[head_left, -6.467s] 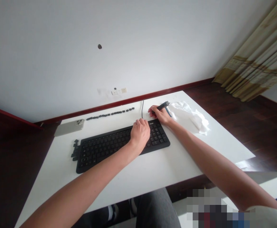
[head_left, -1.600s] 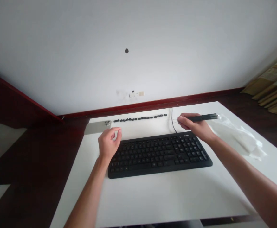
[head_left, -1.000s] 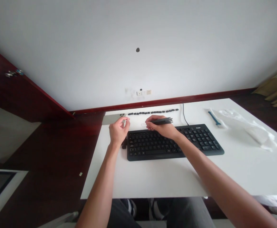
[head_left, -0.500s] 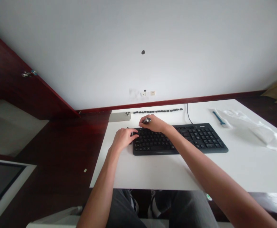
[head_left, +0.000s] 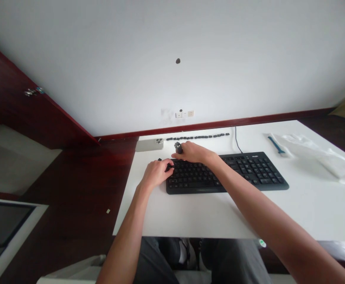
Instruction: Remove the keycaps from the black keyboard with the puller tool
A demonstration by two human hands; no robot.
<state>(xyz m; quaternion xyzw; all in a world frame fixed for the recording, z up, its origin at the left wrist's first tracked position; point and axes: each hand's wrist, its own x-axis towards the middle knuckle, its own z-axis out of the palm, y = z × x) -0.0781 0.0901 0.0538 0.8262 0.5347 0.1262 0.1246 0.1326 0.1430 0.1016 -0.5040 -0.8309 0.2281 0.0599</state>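
Observation:
A black keyboard (head_left: 234,173) lies on the white table (head_left: 208,213). My left hand (head_left: 156,173) rests curled at the keyboard's left end, fingertips on its top-left corner; what they pinch, if anything, is hidden. My right hand (head_left: 194,153) reaches across to the same end, closed round a dark pen-like tool (head_left: 178,147) whose end points up and toward me. A row of loose black keycaps (head_left: 197,137) lies along the table's far edge.
A phone (head_left: 149,144) lies face down at the far left corner. The keyboard cable (head_left: 236,138) runs to the back edge. A blue-handled tool (head_left: 276,144) and crumpled clear plastic (head_left: 317,159) lie at the right. Dark floor spreads to the left.
Both hands moved from the keyboard's right end to its left end. The right hand carried the dark tool across; the left hand came down onto the top-left corner.

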